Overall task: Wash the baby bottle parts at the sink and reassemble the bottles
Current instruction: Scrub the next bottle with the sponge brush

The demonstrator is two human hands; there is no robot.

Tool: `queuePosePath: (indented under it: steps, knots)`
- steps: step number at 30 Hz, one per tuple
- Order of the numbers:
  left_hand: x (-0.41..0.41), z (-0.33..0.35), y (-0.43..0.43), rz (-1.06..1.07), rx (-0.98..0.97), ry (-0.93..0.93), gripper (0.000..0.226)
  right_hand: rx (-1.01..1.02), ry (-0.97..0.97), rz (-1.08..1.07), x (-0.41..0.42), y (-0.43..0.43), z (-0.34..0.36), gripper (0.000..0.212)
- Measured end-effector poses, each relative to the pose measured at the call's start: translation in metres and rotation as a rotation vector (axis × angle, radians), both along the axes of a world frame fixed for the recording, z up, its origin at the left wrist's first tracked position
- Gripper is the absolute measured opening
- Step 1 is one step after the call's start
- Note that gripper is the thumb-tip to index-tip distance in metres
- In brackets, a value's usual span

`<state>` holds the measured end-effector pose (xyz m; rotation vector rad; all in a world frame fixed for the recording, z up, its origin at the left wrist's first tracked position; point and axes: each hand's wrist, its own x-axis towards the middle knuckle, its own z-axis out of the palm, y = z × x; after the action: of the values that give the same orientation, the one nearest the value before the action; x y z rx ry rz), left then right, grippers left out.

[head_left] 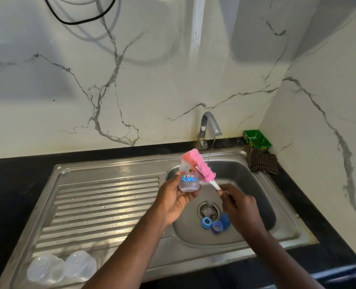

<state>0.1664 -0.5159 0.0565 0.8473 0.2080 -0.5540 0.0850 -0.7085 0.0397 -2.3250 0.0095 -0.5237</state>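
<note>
Small clear plastic baby bottle with a blue bus print, held over the left rim of the sink basin, mouth tilted up and away. Left hand wrapped around its lower half, fingers closed on it. Pink sponge bottle brush with a white handle lies across the bottle's upper part, sponge head touching it; sponge is outside the bottle, not in it. Right hand closed on the white handle, motion-blurred, so finger placement is hard to read.

Stainless steel sink basin: round drain strainer at the bottom, and just beside it three blue plastic bottle parts, two ring-shaped collars and what may be a cap, partly hidden behind the right hand. Thin stream of water falls from the chrome tap into the basin.

Ribbed steel draining board, left of basin: two clear plastic domed caps at its near corner, side by side, touching.

Black surface around the sink. Back right corner: green plastic tray, contents unclear, with a brown checked cloth just in front.
</note>
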Motion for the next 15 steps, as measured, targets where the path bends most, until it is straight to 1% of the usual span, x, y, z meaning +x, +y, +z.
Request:
queuePosePath:
  steps: [2, 4, 5, 8, 10, 13, 15]
  knots:
    - [0.000, 0.001, 0.001, -0.023, -0.046, -0.009, 0.043, -0.006, -0.004, 0.055, 0.000, 0.000, 0.001, 0.019]
    - [0.001, 0.002, 0.002, -0.041, -0.043, -0.030, 0.037, -0.037, -0.005, 0.116, -0.002, 0.003, 0.001, 0.022]
    - [0.001, 0.003, 0.002, -0.048, -0.031, -0.019, 0.037, -0.037, -0.006, 0.107, -0.002, 0.002, 0.002, 0.022]
    - [0.001, 0.007, -0.001, -0.064, -0.001, 0.014, 0.055, -0.003, -0.018, 0.033, 0.000, 0.001, 0.002, 0.024]
    - [0.002, 0.006, -0.003, -0.058, -0.025, 0.003, 0.064, 0.018, -0.032, 0.047, -0.001, 0.008, 0.002, 0.021]
    - [0.000, 0.008, -0.002, -0.028, -0.106, 0.000, 0.060, 0.039, -0.046, 0.089, -0.003, 0.016, 0.003, 0.024]
    - [0.001, 0.010, -0.002, -0.024, -0.135, 0.018, 0.058, 0.033, -0.047, 0.040, 0.000, 0.011, 0.005, 0.022]
